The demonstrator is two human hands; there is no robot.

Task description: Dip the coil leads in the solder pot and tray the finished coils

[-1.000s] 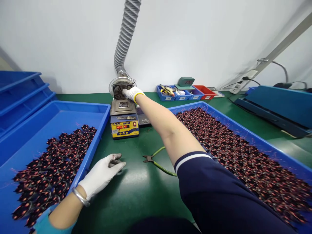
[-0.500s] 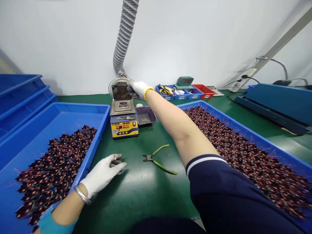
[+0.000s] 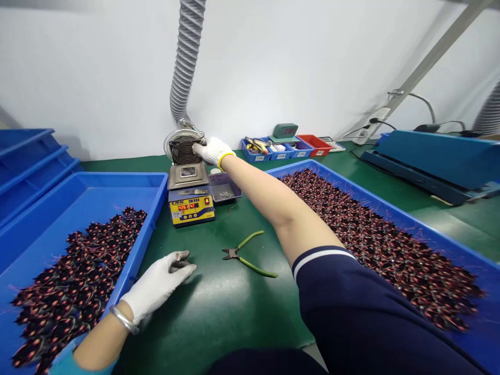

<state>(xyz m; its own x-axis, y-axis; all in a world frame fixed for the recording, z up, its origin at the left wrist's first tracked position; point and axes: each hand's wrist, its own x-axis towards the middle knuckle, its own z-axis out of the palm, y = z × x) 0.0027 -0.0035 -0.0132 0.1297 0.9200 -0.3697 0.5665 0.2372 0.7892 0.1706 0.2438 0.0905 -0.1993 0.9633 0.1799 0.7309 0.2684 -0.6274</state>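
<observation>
Here, my right hand [image 3: 212, 151], gloved in white with a yellow cuff, is stretched far across the bench and laid against the rim of the small round fan [image 3: 183, 148] at the foot of the grey duct hose [image 3: 183, 57]. The fingers curl onto the fan's edge, but I cannot tell whether they truly grip it or only press on it. The fan stands just behind the solder pot [image 3: 190, 194], presumably so that fumes off the pot go straight into the hose, which would explain the long reach.

My left hand [image 3: 156, 285], also gloved, rests palm-down on the green mat [image 3: 219, 312], beside the near corner of the left blue tray [image 3: 97, 187]. Its fingers lie loosely together over something small and dark at the fingertips; what it is I cannot make out.

Between my arms lie green-handled cutters [image 3: 246, 255], within reach of either hand. A small grey dish [image 3: 223, 187] touches the pot's right side. The left tray holds a partial heap of dark coils [image 3: 78, 271], the right blue tray [image 3: 390, 208] a much fuller spread. Small parts bins [image 3: 289, 148] sit by the wall.
</observation>
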